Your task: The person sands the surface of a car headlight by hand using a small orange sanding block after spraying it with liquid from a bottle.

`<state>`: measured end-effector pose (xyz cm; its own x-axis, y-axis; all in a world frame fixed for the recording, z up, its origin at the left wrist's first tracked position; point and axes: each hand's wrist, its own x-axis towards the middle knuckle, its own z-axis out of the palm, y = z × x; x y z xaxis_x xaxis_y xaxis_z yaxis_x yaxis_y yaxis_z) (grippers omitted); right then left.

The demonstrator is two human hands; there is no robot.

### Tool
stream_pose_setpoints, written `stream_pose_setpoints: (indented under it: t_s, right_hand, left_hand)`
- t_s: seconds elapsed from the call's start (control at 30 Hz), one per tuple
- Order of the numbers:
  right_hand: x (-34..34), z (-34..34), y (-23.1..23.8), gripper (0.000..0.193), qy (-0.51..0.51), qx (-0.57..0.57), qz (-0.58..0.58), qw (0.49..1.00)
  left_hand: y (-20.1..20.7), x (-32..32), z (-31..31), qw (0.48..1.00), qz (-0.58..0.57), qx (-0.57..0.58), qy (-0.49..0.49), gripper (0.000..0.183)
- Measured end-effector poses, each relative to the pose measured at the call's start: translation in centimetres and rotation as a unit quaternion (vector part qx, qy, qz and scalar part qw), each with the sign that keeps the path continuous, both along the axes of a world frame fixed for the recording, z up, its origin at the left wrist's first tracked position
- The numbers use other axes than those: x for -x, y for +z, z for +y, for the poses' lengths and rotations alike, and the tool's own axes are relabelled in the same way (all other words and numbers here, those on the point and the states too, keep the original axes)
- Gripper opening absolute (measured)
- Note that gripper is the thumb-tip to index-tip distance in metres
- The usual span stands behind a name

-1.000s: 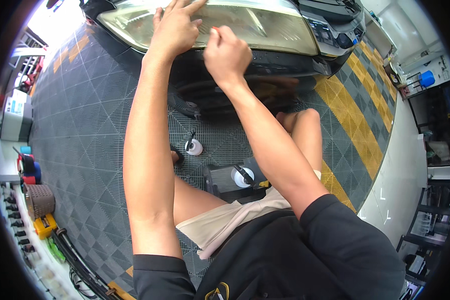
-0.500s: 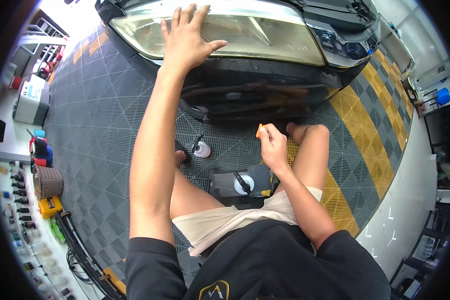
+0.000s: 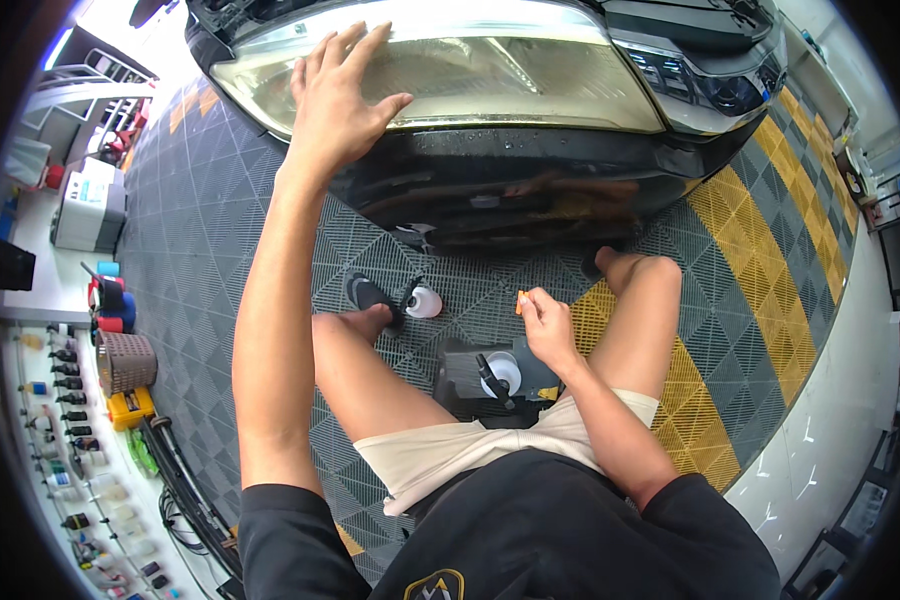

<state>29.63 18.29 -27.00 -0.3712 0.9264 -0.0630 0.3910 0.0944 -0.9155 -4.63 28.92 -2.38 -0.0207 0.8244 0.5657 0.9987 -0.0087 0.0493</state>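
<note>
My left hand (image 3: 338, 100) lies with fingers spread on the left part of a large yellowed, hazy headlight (image 3: 530, 92). It holds nothing. Below the headlight spreads the car's glossy black bumper (image 3: 510, 190). My right hand (image 3: 550, 328) is low between my knees, apart from the car. Its thumb and fingers pinch a small orange piece (image 3: 521, 302), mostly covered by the fingers, so its kind is hard to make out. Close under this hand, a white bottle with a black spray trigger (image 3: 502, 375) stands at a dark grey box (image 3: 456, 372).
Another white spray bottle (image 3: 425, 302) stands on the grey tiled floor (image 3: 210, 240) beside my left foot. Along the left are a woven basket (image 3: 127, 362), a yellow case (image 3: 130, 408), black hoses (image 3: 185, 475) and a rack of bottles (image 3: 75, 400). Yellow tiles (image 3: 745, 225) run along the right.
The view has shifted a little. My left hand has slid left along the headlight, fingers still spread. My right hand has drawn down, away from the bumper, keeping the orange piece.
</note>
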Motion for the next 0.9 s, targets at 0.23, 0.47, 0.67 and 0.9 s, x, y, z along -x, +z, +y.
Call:
stream_pose_setpoints:
  t_s: [0.23,0.47,0.67,0.9]
  right_hand:
    - [1.0,-0.1,-0.3,0.022,0.016,0.024,-0.031,0.999]
    - [2.4,-0.2,-0.2,0.024,0.029,0.029,-0.002,0.999]
    - [3.5,-0.7,-0.3,0.022,0.027,0.022,-0.001,0.999]
    - [4.7,1.2,4.5,0.019,0.001,0.156,0.156,0.975]
  left_hand:
    - [-0.2,-0.8,0.2,1.0,-0.018,-0.023,-0.012,0.085]
    - [-0.4,-1.0,0.3,1.0,-0.021,-0.009,0.008,0.088]
    - [-1.2,-2.1,1.0,0.998,-0.01,-0.043,0.036,0.095]
    - [-1.9,-2.9,1.3,0.996,-0.017,-0.08,0.047,0.096]
